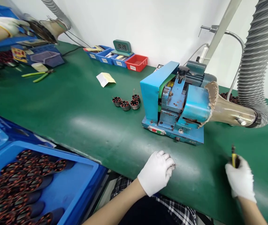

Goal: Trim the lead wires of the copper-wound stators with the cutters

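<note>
White gloves cover both my hands. My left hand [156,172] is closed over the front part of the green table; thin wire ends stick out past its fingertips, but the object inside is mostly hidden. Farther right, my right hand [240,179] is wrapped round yellow-and-black pliers [234,157], whose tip points away from me. Between and beyond the hands stands a blue belt machine [173,103]. Several small wire-wound rings [125,105] sit to the left of the machine.
A blue crate [70,193] with many wound rings is at lower left. Small blue bins, a red bin [137,63] and a clock [122,46] line the wall. Green-handled pliers [40,75] lie at left, near another person's gloved hand [10,25]. A grey hose [252,62] hangs right.
</note>
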Motion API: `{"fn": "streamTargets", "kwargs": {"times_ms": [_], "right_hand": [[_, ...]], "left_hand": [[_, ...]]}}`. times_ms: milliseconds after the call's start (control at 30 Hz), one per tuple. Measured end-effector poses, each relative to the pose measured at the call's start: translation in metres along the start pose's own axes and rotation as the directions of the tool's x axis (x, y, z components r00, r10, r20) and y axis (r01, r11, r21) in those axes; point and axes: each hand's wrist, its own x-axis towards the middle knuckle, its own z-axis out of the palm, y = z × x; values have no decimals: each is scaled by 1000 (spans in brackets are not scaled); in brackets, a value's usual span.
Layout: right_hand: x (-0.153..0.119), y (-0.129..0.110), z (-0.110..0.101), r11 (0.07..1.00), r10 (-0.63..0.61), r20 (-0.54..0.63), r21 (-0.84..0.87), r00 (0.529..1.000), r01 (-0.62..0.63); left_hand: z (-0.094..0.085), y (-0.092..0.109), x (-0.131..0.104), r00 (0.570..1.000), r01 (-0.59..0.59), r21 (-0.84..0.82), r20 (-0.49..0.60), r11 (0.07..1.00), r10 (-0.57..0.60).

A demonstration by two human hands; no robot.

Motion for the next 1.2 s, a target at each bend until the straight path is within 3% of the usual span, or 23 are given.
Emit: {"fn": "streamTargets", "kwargs": {"times_ms": [33,67,100,133,167,233,333,500,667,767,867,1033,1200], "right_hand": [[-24,-12,4,995,6,121,101,993,-18],[-48,-24,7,915,10,352,374,936,-151],[-71,-36,8,786,-19,560,520,828,-334],[-91,-47,7,690,-81,708,548,702,-473],[-108,-57,5,623,-119,790,531,601,-575],[-129,-72,0,538,-113,840,501,531,-678],[-136,-83,-7,529,-94,838,499,537,-687],[-131,-85,-5,639,-174,836,498,520,-586],[-139,-78,10,607,-58,805,497,590,-620],[-141,-75,18,574,-2,807,485,591,-660],[-140,-79,18,462,8,823,501,568,-732],[-137,-83,3,146,-95,878,478,469,-866],[-143,-82,5,18,-235,856,478,461,-878]], "left_hand": [[1,0,0,1000,0,-8,-5,1000,-1],[1,0,0,1000,1,-13,-8,1000,-1],[2,-1,1,1000,2,-13,-11,1000,-2],[2,-1,1,1000,2,-10,-13,1000,-3],[2,-1,1,1000,2,-4,-13,1000,-2],[1,-1,1,1000,2,9,-9,1000,-2],[0,0,1,1000,6,26,13,1000,-6],[-2,0,1,999,10,28,53,1000,-12],[-1,-1,0,1000,2,12,17,1000,-3],[1,-2,0,1000,-3,17,9,1000,3],[1,-2,0,1000,-8,26,25,1000,7],[2,-4,-4,1000,-15,29,4,999,15],[1,-18,-9,995,20,63,-100,998,-14]]}}
